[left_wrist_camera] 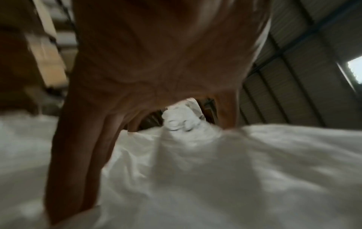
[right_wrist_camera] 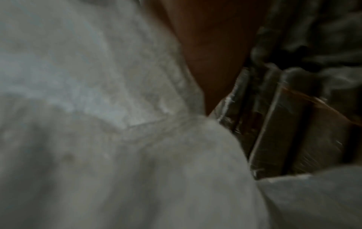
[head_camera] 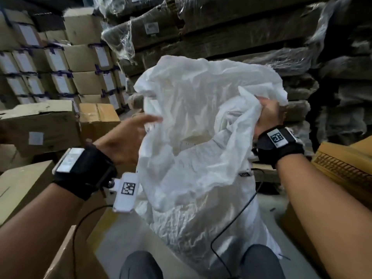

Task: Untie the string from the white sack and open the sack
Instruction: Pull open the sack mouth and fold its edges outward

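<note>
The white sack stands upright between my knees, its mouth spread wide and its thin liner billowing up. My right hand grips a bunched fold of the sack's right rim. My left hand is at the left rim with fingers extended, the fingertips hidden inside the fabric. The left wrist view shows my left hand with straight fingers reaching down into the white sack. In the right wrist view the sack fills most of the blurred frame. No string is visible.
Stacked cardboard boxes rise at the left and plastic-wrapped bundles behind the sack. An open carton sits at my lower left, another box at the right. A black cable runs across the sack.
</note>
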Tool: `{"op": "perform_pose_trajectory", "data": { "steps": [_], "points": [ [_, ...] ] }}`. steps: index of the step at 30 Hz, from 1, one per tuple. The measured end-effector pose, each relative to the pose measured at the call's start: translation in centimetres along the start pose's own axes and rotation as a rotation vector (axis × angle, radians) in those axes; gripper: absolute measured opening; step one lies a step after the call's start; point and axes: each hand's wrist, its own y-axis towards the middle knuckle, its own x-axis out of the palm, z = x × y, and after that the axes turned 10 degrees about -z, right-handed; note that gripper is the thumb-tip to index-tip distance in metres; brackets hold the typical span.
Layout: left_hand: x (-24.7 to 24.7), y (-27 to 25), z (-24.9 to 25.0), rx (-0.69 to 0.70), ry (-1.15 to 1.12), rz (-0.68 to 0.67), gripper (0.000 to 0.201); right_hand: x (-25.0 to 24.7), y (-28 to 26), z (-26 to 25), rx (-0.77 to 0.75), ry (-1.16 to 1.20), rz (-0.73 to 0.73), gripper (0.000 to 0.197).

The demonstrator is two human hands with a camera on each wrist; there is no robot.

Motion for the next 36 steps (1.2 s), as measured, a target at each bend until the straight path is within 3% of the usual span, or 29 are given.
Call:
{"op": "perform_pose_trajectory", "data": {
  "steps": [1,2,3,5,7,8,9,11,13,14,16,19,20,22,24,26,27,28,29,31,32,33,34,35,36],
  "points": [
    [0.3,0.3,-1.0,-0.08,0.155,-0.012,0.037,0.4,0.1,-0.4,0.102,0.015,0.035,0.033],
    [0.3,0.9,-2.2,-0.139,0.293,-0.001,0.036,0.0,0.1,-0.9,0.137,0.116,0.2,0.021],
    [0.5,1.8,-3.4,-0.173,0.373,0.005,0.038,0.0,-0.1,-1.1,0.133,0.095,0.22,0.02],
    [0.6,2.9,-5.6,-0.153,0.333,0.069,0.039,1.1,-1.2,-1.2,0.303,0.021,0.085,0.05],
    [0.5,4.1,-6.3,0.011,0.152,0.207,0.038,1.4,-3.0,-0.9,0.439,-0.287,0.058,0.098],
    [0.2,5.0,-6.1,0.104,0.036,0.27,0.039,1.0,-4.0,-0.4,0.463,-0.396,0.132,0.12],
    [0.1,5.6,-5.8,0.189,-0.039,0.322,0.04,1.4,-5.7,0.1,0.471,-0.462,0.226,0.129],
    [0.4,7.1,-5.2,0.31,-0.161,0.388,0.032,2.6,-8.1,2.2,0.46,-0.275,0.203,0.114],
    [1.7,7.9,-4.4,0.358,-0.244,0.46,0.016,3.8,-9.5,4.7,0.446,0.023,0.192,0.063],
    [2.2,8.2,-4.5,0.38,-0.216,0.508,0.023,4.3,-9.6,5.4,0.456,0.118,0.248,0.046],
    [2.6,7.5,-5.3,0.413,-0.214,0.532,0.033,4.9,-9.4,5.7,0.401,0.362,0.306,0.054],
    [-0.2,6.2,-5.9,0.426,-0.388,0.595,0.054,3.8,-8.3,4.2,0.199,0.725,0.248,0.104],
    [-1.4,5.8,-5.9,0.464,-0.386,0.657,0.063,3.6,-7.9,3.3,0.132,0.786,0.213,0.105],
    [-2.9,5.5,-6.2,0.498,-0.356,0.755,0.055,3.6,-7.4,2.6,0.034,0.845,0.213,0.094],
    [-2.8,5.2,-6.4,0.446,-0.362,0.634,0.041,4.7,-7.0,3.0,0.054,0.791,0.286,0.087],
    [-2.8,4.7,-6.6,0.307,-0.266,0.486,0.02,5.7,-6.8,3.4,0.092,0.694,0.393,0.086],
    [-3.3,4.3,-6.5,0.252,-0.194,0.516,0.032,5.9,-6.9,3.6,0.107,0.646,0.448,0.086],
    [-3.7,3.6,-6.3,0.212,-0.144,0.621,0.052,5.8,-6.9,3.6,0.081,0.639,0.508,0.081],
    [-3.5,2.7,-5.8,0.258,-0.084,0.806,0.064,5.3,-6.7,3.6,0.062,0.625,0.591,0.068],
    [-2.4,0.7,-4.8,0.475,0.153,1.058,0.055,4.5,-6.3,3.3,-0.008,0.579,0.638,0.048],
    [-1.4,-0.2,-4.5,0.505,0.334,1.05,0.046,4.5,-6.0,2.7,-0.05,0.549,0.651,0.041],
    [-0.1,-0.7,-4.2,0.434,0.501,0.954,0.048,4.6,-5.8,2.1,-0.109,0.528,0.615,0.029],
    [1.1,-0.9,-4.2,0.312,0.606,0.809,0.062,4.4,-5.6,2.0,-0.153,0.52,0.589,0.027],
    [2.0,-0.7,-4.3,0.178,0.607,0.659,0.08,4.7,-5.8,1.4,-0.187,0.571,0.529,0.045],
    [2.2,-0.1,-4.3,0.044,0.52,0.516,0.096,5.0,-5.7,1.2,-0.186,0.594,0.468,0.05]
  ]
}}
